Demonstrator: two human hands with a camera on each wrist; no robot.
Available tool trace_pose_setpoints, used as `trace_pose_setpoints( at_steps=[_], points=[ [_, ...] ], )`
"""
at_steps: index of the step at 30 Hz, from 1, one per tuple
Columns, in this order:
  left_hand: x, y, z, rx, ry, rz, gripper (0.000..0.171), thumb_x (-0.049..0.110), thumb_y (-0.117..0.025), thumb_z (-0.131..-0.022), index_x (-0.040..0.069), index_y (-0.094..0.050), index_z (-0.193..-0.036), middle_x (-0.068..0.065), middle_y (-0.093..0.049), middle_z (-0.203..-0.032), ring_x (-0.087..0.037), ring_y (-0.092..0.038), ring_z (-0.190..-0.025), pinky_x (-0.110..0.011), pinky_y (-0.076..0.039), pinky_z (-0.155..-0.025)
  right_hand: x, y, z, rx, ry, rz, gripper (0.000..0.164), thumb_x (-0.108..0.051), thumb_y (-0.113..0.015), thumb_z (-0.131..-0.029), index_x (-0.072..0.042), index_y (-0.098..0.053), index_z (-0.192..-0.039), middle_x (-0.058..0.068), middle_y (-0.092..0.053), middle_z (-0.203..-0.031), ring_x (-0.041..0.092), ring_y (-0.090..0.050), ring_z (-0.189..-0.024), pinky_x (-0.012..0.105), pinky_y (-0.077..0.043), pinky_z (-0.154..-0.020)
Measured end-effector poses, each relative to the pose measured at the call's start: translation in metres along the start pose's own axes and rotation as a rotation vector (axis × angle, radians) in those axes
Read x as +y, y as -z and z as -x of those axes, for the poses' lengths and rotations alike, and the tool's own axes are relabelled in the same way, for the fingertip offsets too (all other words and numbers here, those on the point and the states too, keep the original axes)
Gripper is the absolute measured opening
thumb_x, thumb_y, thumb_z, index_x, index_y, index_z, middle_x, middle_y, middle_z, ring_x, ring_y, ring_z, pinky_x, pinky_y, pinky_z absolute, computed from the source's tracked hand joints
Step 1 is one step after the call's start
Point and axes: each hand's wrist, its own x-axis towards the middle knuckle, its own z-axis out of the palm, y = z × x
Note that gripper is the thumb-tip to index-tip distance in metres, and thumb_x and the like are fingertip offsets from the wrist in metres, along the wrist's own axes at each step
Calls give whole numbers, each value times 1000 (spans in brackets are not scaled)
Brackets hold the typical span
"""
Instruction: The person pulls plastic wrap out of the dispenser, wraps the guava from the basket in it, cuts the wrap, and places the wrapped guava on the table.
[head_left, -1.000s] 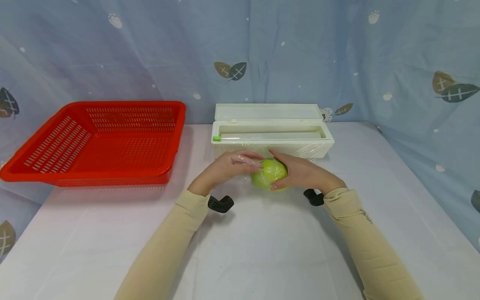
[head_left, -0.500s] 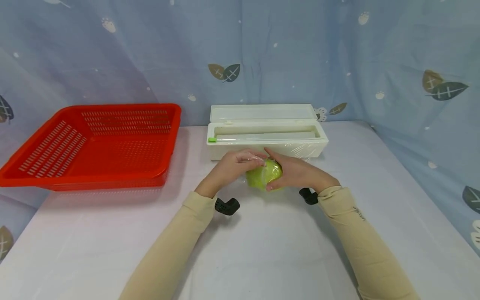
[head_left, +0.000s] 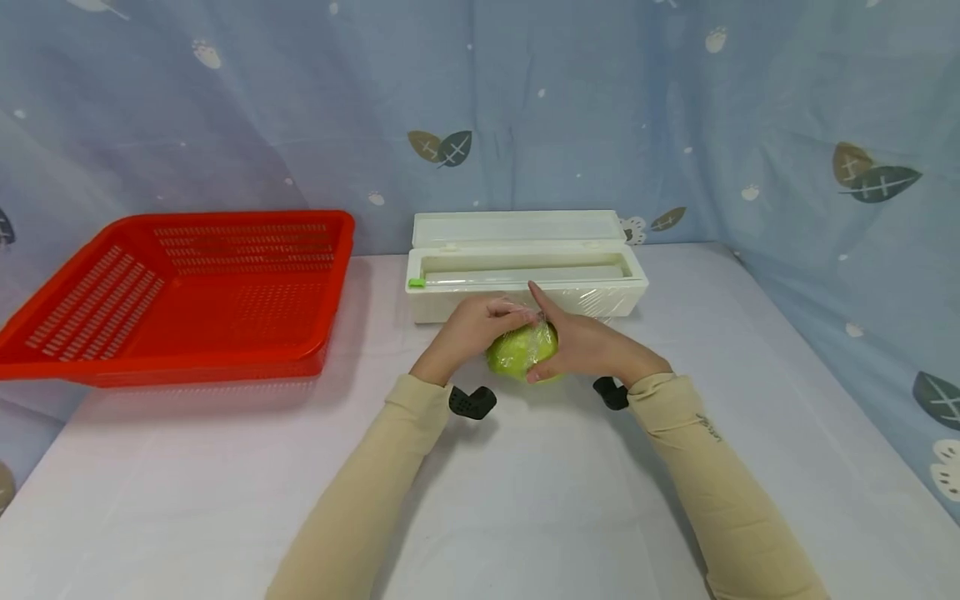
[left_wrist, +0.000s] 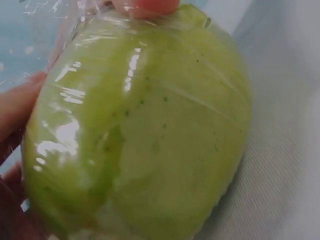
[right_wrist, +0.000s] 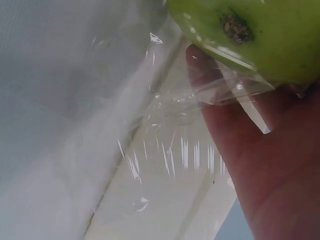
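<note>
A round green fruit (head_left: 516, 357), its exact kind unclear, is covered in shiny cling film (left_wrist: 67, 135) and sits near the middle of the table. My right hand (head_left: 592, 346) grips it from the right; in the right wrist view fingers lie behind the fruit and a brown spot shows on its skin. With the left hand (head_left: 471, 332) I pinch film against the fruit's top. Loose film (right_wrist: 165, 160) runs from the fruit toward the white cling film dispenser (head_left: 442, 310) just behind, whose lid (head_left: 517, 227) stands raised. A green slider (head_left: 416, 283) sits at its left end.
A red perforated basket (head_left: 315, 354) stands at the left of the white-covered table (head_left: 525, 500). A blue patterned curtain (head_left: 322, 100) hangs behind. Black wrist pieces (head_left: 474, 403) stick out under both wrists.
My left hand has moved inward and drawn the film onto the top of the fruit. The right hand keeps its grip. The whole head view has shifted slightly.
</note>
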Motion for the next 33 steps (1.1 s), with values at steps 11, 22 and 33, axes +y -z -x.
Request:
trace_pose_setpoints(
  at_steps=[11, 22, 33],
  points=[
    [-7, -4, -5, 94, 144, -67, 14, 35, -62, -82, 27, -72, -87, 13, -65, -89, -5, -57, -86, -25, -46, -71, 0, -6, -5, -4, 54, -17, 123, -67, -72, -49, -46, 15, -135, -1, -39, -134, 19, -52, -100, 38, -42, -80],
    [0, -4, -8, 135, 210, -140, 21, 41, -65, -78, 21, -72, -75, 9, -64, -74, -11, -55, -68, -26, -44, -58, -3, -3, 0, -23, 117, -70, 112, -56, -74, -57, -54, 8, -133, -1, -23, -144, 23, -44, -114, 42, -39, -87],
    [2, -10, -15, 201, 184, -200, 16, 34, -63, -81, 22, -72, -75, 10, -64, -72, -8, -55, -70, -25, -43, -64, 2, 0, 4, -5, 279, -70, 102, -44, -73, -67, -46, 1, -138, -7, -15, -146, 21, -30, -126, 43, -29, -98]
  ],
)
